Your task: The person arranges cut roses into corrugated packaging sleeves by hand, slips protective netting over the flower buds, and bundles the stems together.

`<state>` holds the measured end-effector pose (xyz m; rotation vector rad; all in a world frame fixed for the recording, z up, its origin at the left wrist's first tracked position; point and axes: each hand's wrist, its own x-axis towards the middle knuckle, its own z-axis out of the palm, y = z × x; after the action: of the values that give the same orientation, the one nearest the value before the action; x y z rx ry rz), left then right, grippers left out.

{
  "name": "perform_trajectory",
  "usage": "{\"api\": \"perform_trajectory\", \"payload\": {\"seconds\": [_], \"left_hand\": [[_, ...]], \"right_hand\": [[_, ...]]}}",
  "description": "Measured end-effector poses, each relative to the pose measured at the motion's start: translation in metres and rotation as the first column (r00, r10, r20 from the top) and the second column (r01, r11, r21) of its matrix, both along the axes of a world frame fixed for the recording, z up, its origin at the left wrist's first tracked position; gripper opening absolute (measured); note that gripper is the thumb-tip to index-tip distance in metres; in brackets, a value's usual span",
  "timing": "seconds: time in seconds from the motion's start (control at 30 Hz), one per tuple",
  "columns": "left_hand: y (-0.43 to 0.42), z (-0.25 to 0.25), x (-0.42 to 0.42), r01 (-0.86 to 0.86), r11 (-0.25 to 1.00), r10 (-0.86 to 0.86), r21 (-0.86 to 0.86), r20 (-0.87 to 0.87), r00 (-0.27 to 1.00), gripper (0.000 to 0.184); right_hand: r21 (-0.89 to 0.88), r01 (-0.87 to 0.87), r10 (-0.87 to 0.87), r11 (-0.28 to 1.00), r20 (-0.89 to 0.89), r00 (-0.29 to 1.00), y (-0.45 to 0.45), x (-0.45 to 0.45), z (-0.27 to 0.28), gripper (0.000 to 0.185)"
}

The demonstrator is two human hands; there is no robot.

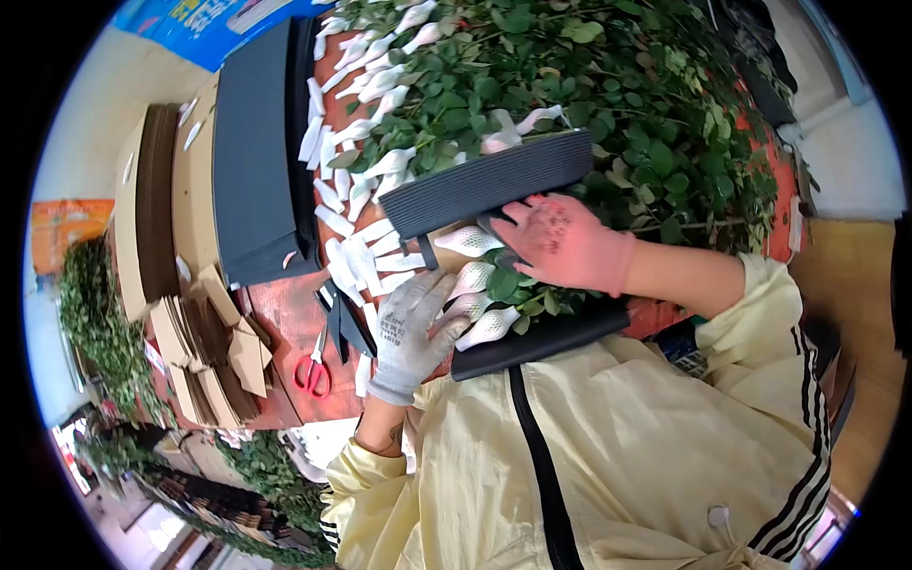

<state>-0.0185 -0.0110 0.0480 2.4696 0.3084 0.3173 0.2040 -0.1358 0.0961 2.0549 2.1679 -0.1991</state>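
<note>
My left hand (408, 328), in a grey glove, rests beside several rose heads in white foam nets (487, 327), its thumb apart from its fingers. My right hand (565, 245), in a pink glove with dark fingertips, lies palm down over the stems and leaves, fingers spread. Its fingertips meet the lower edge of a black corrugated sheet (489, 183), which stands tilted behind the netted heads. Another part of the black wrap (541, 339) lies under the flowers, against my jacket. What is beneath my right palm is hidden.
Leafy rose stems (570, 76) with netted heads are piled across the red table (294, 309). Loose white sleeves (356, 261) lie left of them. Red-handled scissors (313, 370), cardboard pieces (204, 361) and a stack of black sheets (261, 152) are further left.
</note>
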Motion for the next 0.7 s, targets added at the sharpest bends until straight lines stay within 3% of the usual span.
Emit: {"api": "perform_trajectory", "payload": {"seconds": [0.03, 0.07, 0.1, 0.13, 0.17, 0.2, 0.23, 0.3, 0.33, 0.37, 0.43, 0.47, 0.57, 0.6, 0.7], "left_hand": [[0.0, -0.001, -0.006, -0.052, 0.997, 0.053, -0.052, 0.025, 0.998, 0.048], [0.0, -0.002, -0.014, -0.131, 0.982, 0.139, -0.136, 0.057, 0.989, 0.043], [0.0, -0.003, -0.022, -0.203, 0.954, 0.225, -0.219, 0.085, 0.971, 0.038], [-0.001, 0.01, -0.024, -0.348, 0.858, 0.336, -0.378, -0.1, 0.937, 0.027], [0.004, -0.002, -0.03, -0.311, 0.892, 0.326, -0.327, -0.011, 0.945, 0.022], [0.006, -0.006, -0.033, -0.363, 0.835, 0.357, -0.414, -0.093, 0.929, 0.021], [0.007, -0.007, -0.034, -0.412, 0.767, 0.376, -0.492, -0.175, 0.91, 0.02], [0.014, 0.004, -0.02, -0.384, 0.804, 0.35, -0.454, -0.161, 0.923, 0.019], [0.019, 0.007, -0.013, -0.362, 0.836, 0.331, -0.412, -0.145, 0.932, 0.018], [0.022, 0.006, -0.008, -0.37, 0.834, 0.342, -0.41, -0.143, 0.929, 0.018], [0.025, 0.004, 0.001, -0.396, 0.59, 0.278, -0.704, -0.283, 0.918, 0.019], [0.024, 0.005, 0.004, -0.427, 0.524, 0.278, -0.737, -0.326, 0.904, 0.02], [0.021, -0.004, 0.011, -0.439, 0.582, 0.183, -0.685, -0.415, 0.891, 0.02], [0.021, -0.01, 0.013, -0.449, 0.591, 0.181, -0.67, -0.432, 0.884, 0.021], [0.024, -0.008, 0.024, -0.572, 0.551, 0.247, -0.607, -0.536, 0.807, 0.027]], "right_hand": [[0.053, 0.017, -0.015, 0.998, -0.032, 0.999, -0.005, -0.002, 0.005, 0.045], [0.496, -0.072, 0.065, 0.865, 0.03, 0.997, -0.02, -0.003, -0.004, 0.044], [0.439, -0.055, 0.065, 0.897, -0.007, 0.998, -0.021, -0.008, 0.019, 0.045], [0.151, -0.097, 0.112, 0.984, -0.09, 0.99, -0.016, -0.01, 0.039, 0.048], [-0.147, -0.152, 0.124, 0.977, -0.181, 0.976, -0.014, -0.014, 0.05, 0.05], [-0.248, -0.179, 0.141, 0.952, -0.163, 0.976, -0.019, -0.022, 0.041, 0.058], [-0.246, -0.174, 0.136, 0.954, -0.164, 0.977, -0.024, -0.024, 0.027, 0.058], [0.08, -0.224, 0.204, 0.971, 0.205, 0.957, -0.039, -0.025, -0.011, 0.062], [0.192, -0.241, 0.206, 0.951, 0.184, 0.961, -0.037, -0.02, -0.027, 0.071], [0.195, -0.252, 0.216, 0.948, 0.186, 0.958, -0.039, -0.018, -0.034, 0.071], [0.112, -0.127, 0.131, 0.986, -0.036, 0.991, -0.031, -0.018, -0.03, 0.074], [0.06, -0.036, 0.043, 0.998, -0.121, 0.992, -0.033, -0.018, -0.021, 0.076], [0.114, -0.002, 0.005, 0.993, -0.024, 1.0, -0.043, -0.017, -0.007, 0.074], [0.217, -0.012, 0.006, 0.976, 0.03, 1.0, -0.05, -0.018, -0.01, 0.073], [0.231, 0.005, -0.005, 0.973, -0.001, 1.0, -0.055, -0.02, -0.005, 0.071]]}}
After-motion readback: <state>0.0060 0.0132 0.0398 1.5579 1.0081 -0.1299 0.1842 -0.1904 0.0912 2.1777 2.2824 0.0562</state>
